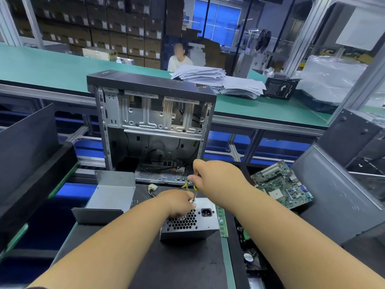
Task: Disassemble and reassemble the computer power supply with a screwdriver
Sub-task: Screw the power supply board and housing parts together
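Observation:
The grey power supply point(205, 223) stands on the black mat in front of me, its honeycomb grille and power socket facing me. My left hand point(178, 202) rests curled on its top left edge, fingers pinching at the screwdriver's tip. My right hand point(216, 174) grips the yellow-and-black screwdriver point(195, 189) by the handle; the shaft points down onto the top of the unit. Yellow and black cables point(185, 184) run from the unit toward the case behind.
An open computer case point(154, 113) stands upright behind the power supply. A bent grey metal cover point(113, 192) lies to the left, small screws point(134, 202) beside it. A motherboard point(281, 184) lies right, a green memory stick point(221, 222) beside the unit.

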`<action>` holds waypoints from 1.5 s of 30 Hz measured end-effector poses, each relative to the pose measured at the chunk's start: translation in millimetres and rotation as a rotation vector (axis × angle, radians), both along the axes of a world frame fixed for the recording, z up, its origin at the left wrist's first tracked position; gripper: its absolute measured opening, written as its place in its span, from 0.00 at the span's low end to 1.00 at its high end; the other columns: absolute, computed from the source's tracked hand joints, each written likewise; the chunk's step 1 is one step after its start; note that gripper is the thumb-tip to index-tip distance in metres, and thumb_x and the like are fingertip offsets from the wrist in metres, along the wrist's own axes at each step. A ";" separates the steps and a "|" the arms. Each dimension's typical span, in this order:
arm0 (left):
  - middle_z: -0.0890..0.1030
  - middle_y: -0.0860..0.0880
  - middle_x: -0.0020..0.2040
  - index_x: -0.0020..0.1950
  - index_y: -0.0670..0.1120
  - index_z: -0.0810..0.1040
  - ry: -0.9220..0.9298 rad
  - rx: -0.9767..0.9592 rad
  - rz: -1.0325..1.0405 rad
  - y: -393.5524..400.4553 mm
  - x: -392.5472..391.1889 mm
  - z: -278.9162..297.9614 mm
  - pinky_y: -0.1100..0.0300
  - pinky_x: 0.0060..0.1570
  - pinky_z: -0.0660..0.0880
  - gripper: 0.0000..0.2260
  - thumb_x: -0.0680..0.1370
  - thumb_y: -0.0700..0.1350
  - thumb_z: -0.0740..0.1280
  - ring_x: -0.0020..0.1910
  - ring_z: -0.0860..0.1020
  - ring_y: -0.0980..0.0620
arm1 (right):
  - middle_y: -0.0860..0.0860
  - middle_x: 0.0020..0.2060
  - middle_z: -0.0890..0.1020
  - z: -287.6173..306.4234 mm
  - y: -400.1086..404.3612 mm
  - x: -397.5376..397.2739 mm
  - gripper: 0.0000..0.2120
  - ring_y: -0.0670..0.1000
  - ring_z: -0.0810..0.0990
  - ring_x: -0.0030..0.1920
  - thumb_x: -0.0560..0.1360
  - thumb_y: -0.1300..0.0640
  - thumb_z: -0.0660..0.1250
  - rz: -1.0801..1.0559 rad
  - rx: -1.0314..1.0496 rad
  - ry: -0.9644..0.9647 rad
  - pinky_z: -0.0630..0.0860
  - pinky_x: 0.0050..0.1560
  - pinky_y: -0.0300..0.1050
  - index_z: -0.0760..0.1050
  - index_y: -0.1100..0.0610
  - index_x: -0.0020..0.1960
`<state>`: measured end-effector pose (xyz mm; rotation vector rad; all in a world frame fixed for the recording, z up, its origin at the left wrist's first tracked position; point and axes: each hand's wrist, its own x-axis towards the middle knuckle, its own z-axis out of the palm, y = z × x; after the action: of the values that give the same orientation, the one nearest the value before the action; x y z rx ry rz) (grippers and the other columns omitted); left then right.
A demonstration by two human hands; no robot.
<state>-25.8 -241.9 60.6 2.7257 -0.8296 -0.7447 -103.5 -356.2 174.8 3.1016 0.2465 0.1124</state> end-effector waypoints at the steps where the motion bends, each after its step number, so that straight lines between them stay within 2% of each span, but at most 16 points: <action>1: 0.77 0.51 0.57 0.63 0.53 0.72 -0.001 0.000 -0.001 -0.2 1.3 -1.0 0.57 0.45 0.70 0.14 0.81 0.57 0.55 0.50 0.74 0.50 | 0.48 0.36 0.72 0.6 0.2 -1.4 0.11 0.53 0.72 0.37 0.82 0.45 0.57 0.013 0.053 0.027 0.69 0.34 0.49 0.65 0.52 0.50; 3: 0.77 0.52 0.62 0.63 0.53 0.72 -0.007 -0.010 0.003 -0.3 3.3 -3.8 0.56 0.50 0.71 0.15 0.81 0.57 0.56 0.55 0.74 0.49 | 0.47 0.38 0.72 2.9 -1.7 -2.6 0.07 0.51 0.72 0.37 0.81 0.49 0.58 0.017 0.142 0.081 0.69 0.35 0.49 0.64 0.52 0.49; 5: 0.78 0.52 0.61 0.62 0.55 0.72 -0.015 -0.024 0.004 -0.2 4.6 -6.5 0.56 0.48 0.69 0.13 0.81 0.57 0.56 0.52 0.73 0.50 | 0.48 0.38 0.73 4.5 -6.0 -1.0 0.05 0.50 0.72 0.37 0.81 0.53 0.59 -0.013 0.136 0.098 0.68 0.33 0.48 0.65 0.53 0.49; 9: 0.78 0.52 0.60 0.64 0.55 0.71 -0.029 -0.021 -0.010 -0.4 6.1 -9.0 0.56 0.43 0.66 0.14 0.81 0.57 0.56 0.50 0.72 0.50 | 0.49 0.34 0.71 6.8 -13.6 4.1 0.11 0.48 0.68 0.32 0.82 0.48 0.60 -0.116 0.077 0.071 0.59 0.28 0.45 0.64 0.54 0.48; 11: 0.78 0.52 0.61 0.66 0.55 0.71 -0.027 -0.019 -0.011 -1.0 6.4 -8.5 0.56 0.44 0.67 0.15 0.82 0.57 0.56 0.51 0.73 0.50 | 0.49 0.33 0.70 7.0 -12.7 6.0 0.13 0.46 0.67 0.32 0.81 0.46 0.61 -0.142 0.064 0.071 0.58 0.28 0.44 0.63 0.54 0.48; 15: 0.76 0.53 0.65 0.69 0.56 0.70 -0.023 -0.006 -0.004 -1.4 7.2 -9.1 0.56 0.50 0.69 0.18 0.81 0.57 0.55 0.61 0.74 0.49 | 0.48 0.32 0.68 3.1 -3.0 9.5 0.13 0.46 0.65 0.31 0.81 0.45 0.60 -0.159 0.040 0.030 0.58 0.28 0.45 0.62 0.53 0.47; 19: 0.76 0.52 0.66 0.70 0.55 0.69 -0.003 0.000 0.005 -2.5 10.3 -9.1 0.56 0.50 0.69 0.19 0.81 0.57 0.56 0.60 0.74 0.49 | 0.49 0.34 0.69 2.0 -0.6 13.8 0.13 0.52 0.71 0.36 0.82 0.45 0.59 -0.198 0.061 0.034 0.65 0.33 0.46 0.66 0.56 0.52; 23: 0.77 0.50 0.64 0.69 0.53 0.71 0.020 -0.006 0.000 -3.6 13.5 -8.4 0.55 0.54 0.71 0.19 0.80 0.57 0.56 0.57 0.74 0.49 | 0.52 0.43 0.76 2.4 -1.4 17.1 0.14 0.55 0.73 0.42 0.82 0.47 0.60 -0.231 0.091 0.038 0.71 0.40 0.47 0.68 0.58 0.57; 26: 0.77 0.50 0.64 0.69 0.53 0.71 0.026 -0.032 0.003 -0.6 14.9 -6.2 0.55 0.55 0.71 0.19 0.81 0.57 0.56 0.55 0.74 0.50 | 0.51 0.41 0.75 -0.5 -2.3 16.5 0.14 0.55 0.74 0.42 0.82 0.46 0.59 -0.240 0.145 0.030 0.70 0.40 0.47 0.68 0.57 0.57; 29: 0.79 0.47 0.60 0.59 0.48 0.74 0.043 -0.084 0.034 0.2 13.6 -3.5 0.53 0.54 0.72 0.15 0.82 0.54 0.54 0.58 0.76 0.46 | 0.48 0.36 0.73 -3.4 -12.5 10.6 0.11 0.54 0.73 0.40 0.82 0.46 0.58 -0.269 0.258 -0.035 0.68 0.37 0.47 0.66 0.54 0.51; 33: 0.80 0.50 0.52 0.51 0.49 0.77 0.061 -0.135 0.124 -2.9 15.1 -1.6 0.50 0.60 0.72 0.12 0.81 0.50 0.54 0.53 0.76 0.48 | 0.47 0.41 0.82 -10.3 -34.7 2.8 0.10 0.53 0.77 0.37 0.82 0.46 0.56 -0.352 0.464 -0.178 0.75 0.36 0.48 0.67 0.52 0.50; 36: 0.74 0.46 0.45 0.47 0.47 0.74 0.144 -0.161 0.160 -8.5 21.7 3.1 0.52 0.52 0.72 0.08 0.80 0.45 0.56 0.44 0.70 0.48 | 0.48 0.38 0.81 -21.2 -45.1 -0.3 0.09 0.51 0.74 0.33 0.81 0.46 0.58 -0.412 0.647 -0.185 0.71 0.34 0.47 0.69 0.50 0.47; 38: 0.72 0.45 0.43 0.45 0.45 0.72 0.127 -0.120 0.171 -13.1 25.1 5.6 0.54 0.46 0.68 0.08 0.80 0.42 0.55 0.42 0.68 0.47 | 0.49 0.36 0.80 -27.6 -48.1 -0.1 0.08 0.51 0.74 0.33 0.81 0.48 0.60 -0.444 0.802 -0.187 0.69 0.34 0.46 0.71 0.50 0.46; 40: 0.76 0.45 0.44 0.45 0.44 0.73 0.096 -0.104 0.210 -14.1 26.3 2.9 0.56 0.49 0.69 0.09 0.79 0.44 0.55 0.43 0.72 0.47 | 0.49 0.35 0.82 -32.4 -47.4 2.7 0.06 0.49 0.75 0.33 0.81 0.50 0.60 -0.463 0.969 -0.202 0.69 0.34 0.45 0.72 0.50 0.46; 42: 0.82 0.49 0.48 0.50 0.48 0.79 0.047 -0.137 0.243 -10.2 27.3 -3.1 0.55 0.55 0.73 0.13 0.80 0.49 0.56 0.50 0.78 0.48 | 0.46 0.35 0.84 -37.0 -44.5 7.9 0.05 0.47 0.75 0.33 0.81 0.52 0.61 -0.485 1.118 -0.202 0.70 0.35 0.44 0.73 0.48 0.47; 45: 0.83 0.58 0.51 0.52 0.56 0.82 0.018 -0.335 0.272 -0.4 28.2 -11.9 0.60 0.54 0.73 0.09 0.79 0.53 0.63 0.54 0.79 0.53 | 0.44 0.37 0.85 -42.5 -38.5 18.1 0.05 0.42 0.75 0.31 0.81 0.54 0.62 -0.520 1.323 -0.164 0.71 0.34 0.39 0.76 0.47 0.51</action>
<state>2.4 -242.3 48.7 2.4575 -0.5093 -0.5192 -85.3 -394.7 132.3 4.1681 -1.0763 0.7884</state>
